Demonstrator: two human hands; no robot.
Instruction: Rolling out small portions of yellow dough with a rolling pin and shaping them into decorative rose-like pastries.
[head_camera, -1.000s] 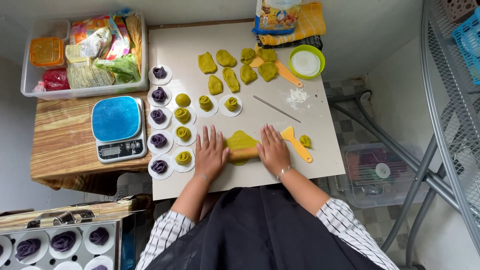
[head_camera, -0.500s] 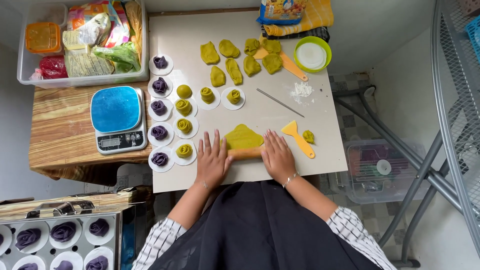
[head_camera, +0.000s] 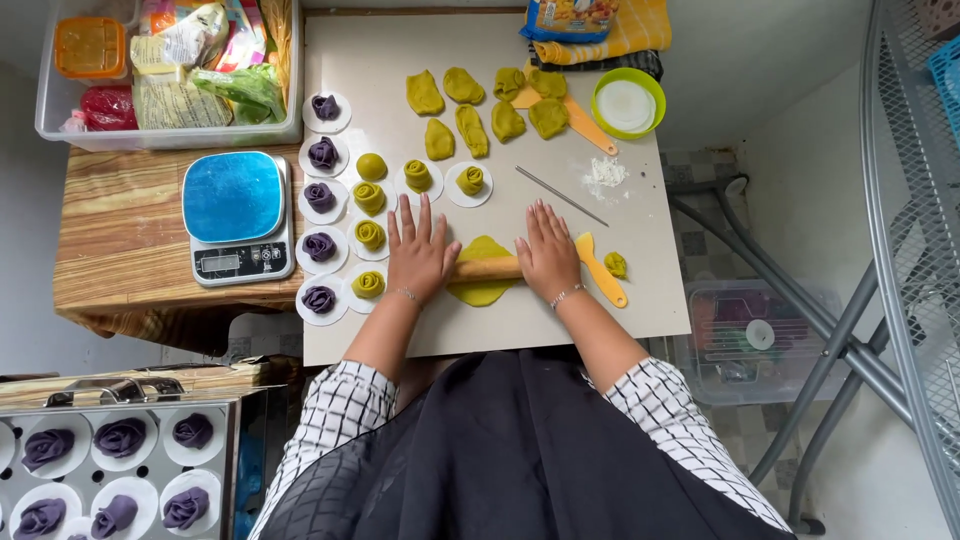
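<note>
Rolling pin (head_camera: 487, 268) across green dough (head_camera: 483, 291) on the desk (head_camera: 520, 325).
Left hand (head_camera: 418, 254) and right hand (head_camera: 549, 252) — fingers spread flat — press its ends; yellow scraper (head_camera: 600, 270) just beside.

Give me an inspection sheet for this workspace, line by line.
Surface: pale board over a wooden table; flour patch.
Job's things: rolling pin lies across flattened green dough.
Clutter: green dough pieces, green rolls and purple rolls on paper rounds, scale, orange scraper, thin rod, green bowl, bin of packets, tray of purple rolls.
Grips: left hand and right hand flat, fingers spread, pressing on the pin's ends.
Cables: nothing seen.
Surroundings: metal rack, clear box on the floor.
</note>
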